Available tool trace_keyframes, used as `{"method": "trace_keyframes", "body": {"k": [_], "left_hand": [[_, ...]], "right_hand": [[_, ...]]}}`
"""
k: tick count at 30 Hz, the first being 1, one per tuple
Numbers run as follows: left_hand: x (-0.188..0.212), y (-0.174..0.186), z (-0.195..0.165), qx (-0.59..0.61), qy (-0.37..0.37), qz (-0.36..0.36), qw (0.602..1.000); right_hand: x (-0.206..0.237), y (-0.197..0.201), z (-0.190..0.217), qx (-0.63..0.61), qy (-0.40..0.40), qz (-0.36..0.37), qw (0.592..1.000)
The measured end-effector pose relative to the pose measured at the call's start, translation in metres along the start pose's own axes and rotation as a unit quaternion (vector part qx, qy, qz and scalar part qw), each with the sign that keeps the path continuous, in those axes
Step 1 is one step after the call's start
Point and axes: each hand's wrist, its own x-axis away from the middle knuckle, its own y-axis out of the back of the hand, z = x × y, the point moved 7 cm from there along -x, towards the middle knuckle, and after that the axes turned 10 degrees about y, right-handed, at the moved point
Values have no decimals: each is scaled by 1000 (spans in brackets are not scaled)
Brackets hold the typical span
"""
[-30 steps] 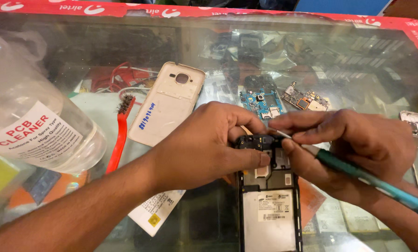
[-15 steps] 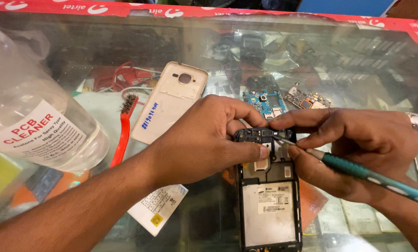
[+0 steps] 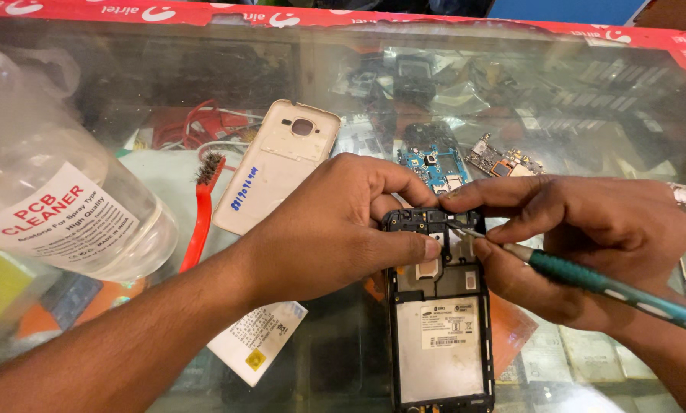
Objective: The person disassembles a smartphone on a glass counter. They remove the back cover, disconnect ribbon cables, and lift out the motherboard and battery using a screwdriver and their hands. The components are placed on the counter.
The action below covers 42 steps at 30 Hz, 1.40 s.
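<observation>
While opened phone (image 3: 440, 321) lies at glass counter (image 3: 588, 107) near edge, right of middle, open room is scant: clear bottle (image 3: 48, 206) at left edge, red brush (image 3: 201, 214) and white back cover (image 3: 274, 176) left of hands, 2 circuit boards (image 3: 435, 164) behind. Left hand (image 3: 335, 229), palm down, fingers curled, pinches phone's top left. Right hand (image 3: 588, 237) grips teal screwdriver (image 3: 611, 287), tip on phone's top.

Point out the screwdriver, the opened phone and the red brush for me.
screwdriver (image 3: 588, 279), head view, on its teal handle.
opened phone (image 3: 440, 359), head view, on the pale battery in its frame.
red brush (image 3: 199, 222), head view, on its red handle.
</observation>
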Motion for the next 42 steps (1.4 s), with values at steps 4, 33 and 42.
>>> {"method": "trace_keyframes", "body": {"k": [4, 33, 42], "left_hand": [[0, -1, -1, 2, -1, 4, 1000], [0, -1, -2, -10, 5, 4, 1000], [0, 4, -1, -6, -8, -11, 1000]], "right_hand": [[-1, 1, 2, 8, 13, 7, 1000], [-1, -1, 0, -14, -19, 4, 1000], [2, -3, -31, -131, -140, -43, 981]]}}
